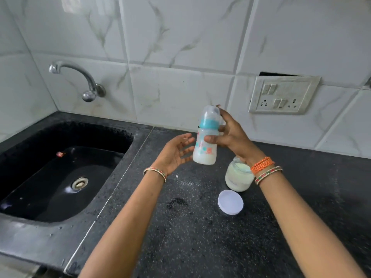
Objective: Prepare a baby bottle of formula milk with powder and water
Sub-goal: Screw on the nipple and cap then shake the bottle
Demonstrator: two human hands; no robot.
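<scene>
1. Baby bottle (205, 143) held in mid-air above the worktop (180, 227), clamped in the right hand (226, 135): thumb across the front of the body just below the teal collar (208, 123), fingers wrapped round the far side.
2. Long axis near upright, tilted a little, clear cap (210, 111) uppermost and leaning toward the right hand's side, base swung toward the left hand (176, 153).
3. Milky liquid filling the lower part of the bottle; cap and collar on. Probably at the mixing or shaking stage, late in the task.
4. Left hand open, fingers spread and relaxed, palm turned toward the bottle, holding nothing. Just beside the bottle's lower half, fingertips very near it; touching or not, impossible to tell.
5. Deciding relation: bottle's base directly across from the left palm, so a short inward move enough to cup or steady it. Right hand already on the upper body, left hand nearer the base.
6. Below the right wrist: open powder jar (239, 177) on the worktop, partly hidden by that wrist. White lid (230, 202) flat on the worktop, nearer the body than the jar, close beside it.
7. Risk, as a judgement: jar open right under the bottle, easily knocked by a lowered wrist.
</scene>
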